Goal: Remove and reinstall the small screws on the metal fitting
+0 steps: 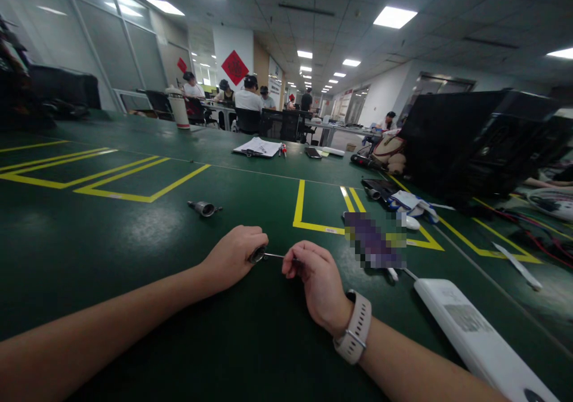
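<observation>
My left hand (235, 256) is closed around a dark metal cup-shaped part (256, 254), whose round open end faces my right hand. Between the two hands runs a thin metal rod (274, 255). Its right end is pinched in the fingers of my right hand (311, 277), and its left end meets the rim of the metal part; whether it goes inside I cannot tell. Farther up the green table lies a similar metal part (203, 209), cone-shaped with a hollow end, apart from both hands.
On the green table (156, 342), yellow tape (313, 228) marks several outlines. To the right lie a blurred-out phone (373, 241), a white power strip (474, 324) and a cloth (412, 202). A clipboard with papers (258, 147), a cup (179, 108) and a black case (470, 139) stand farther back.
</observation>
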### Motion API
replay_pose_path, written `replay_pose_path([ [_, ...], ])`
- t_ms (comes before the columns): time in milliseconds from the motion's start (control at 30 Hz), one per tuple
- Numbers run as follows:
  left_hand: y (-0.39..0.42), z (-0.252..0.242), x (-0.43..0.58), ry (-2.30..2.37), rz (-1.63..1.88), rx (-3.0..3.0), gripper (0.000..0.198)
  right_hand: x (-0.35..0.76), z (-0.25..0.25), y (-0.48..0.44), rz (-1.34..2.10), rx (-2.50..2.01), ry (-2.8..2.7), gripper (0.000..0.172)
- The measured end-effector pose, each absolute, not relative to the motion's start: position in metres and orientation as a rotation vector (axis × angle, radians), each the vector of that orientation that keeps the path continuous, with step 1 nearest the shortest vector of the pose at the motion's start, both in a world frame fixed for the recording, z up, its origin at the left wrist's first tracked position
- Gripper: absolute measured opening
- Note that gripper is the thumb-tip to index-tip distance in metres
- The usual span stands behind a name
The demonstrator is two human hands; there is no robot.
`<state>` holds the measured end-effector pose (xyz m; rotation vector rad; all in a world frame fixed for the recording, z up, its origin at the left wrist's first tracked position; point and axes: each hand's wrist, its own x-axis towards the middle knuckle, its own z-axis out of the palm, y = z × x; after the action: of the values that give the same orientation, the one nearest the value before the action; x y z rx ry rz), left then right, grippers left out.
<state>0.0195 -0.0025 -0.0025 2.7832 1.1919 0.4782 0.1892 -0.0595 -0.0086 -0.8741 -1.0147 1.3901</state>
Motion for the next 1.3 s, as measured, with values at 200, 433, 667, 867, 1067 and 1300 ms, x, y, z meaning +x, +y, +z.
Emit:
replay_pose_path([
  [200, -0.004, 0.0, 0.021, 1.285, 0.416, 2.77, 0.012, 0.189, -0.011, -0.061, 1.33, -0.905, -1.021, 0.02],
  [433, -0.002, -0.001, 0.021, 1.306, 0.418, 2.745, 0.012, 0.19, -0.014, -0.059, 1.223, -0.96, -1.051, 0.021],
  [667, 0.0, -0.005, 0.019, 1.319, 0.45, 2.722, 0.011, 0.192, -0.016, -0.06, 1.172, -1.007, -1.098, 0.022],
  [867, -0.001, -0.003, 0.02, 1.351, 0.451, 2.674, 0.009, 0.193, -0.018, -0.058, 1.172, -1.045, -1.143, 0.023],
  [1067, -0.002, -0.002, 0.021, 1.402, 0.506, 2.615, 0.008, 0.192, -0.014, -0.064, 1.081, -0.99, -1.238, 0.024],
  [1300, 0.001, -0.006, 0.02, 1.361, 0.55, 2.632, 0.006, 0.189, -0.001, -0.073, 0.958, -0.996, -1.583, 0.021],
])
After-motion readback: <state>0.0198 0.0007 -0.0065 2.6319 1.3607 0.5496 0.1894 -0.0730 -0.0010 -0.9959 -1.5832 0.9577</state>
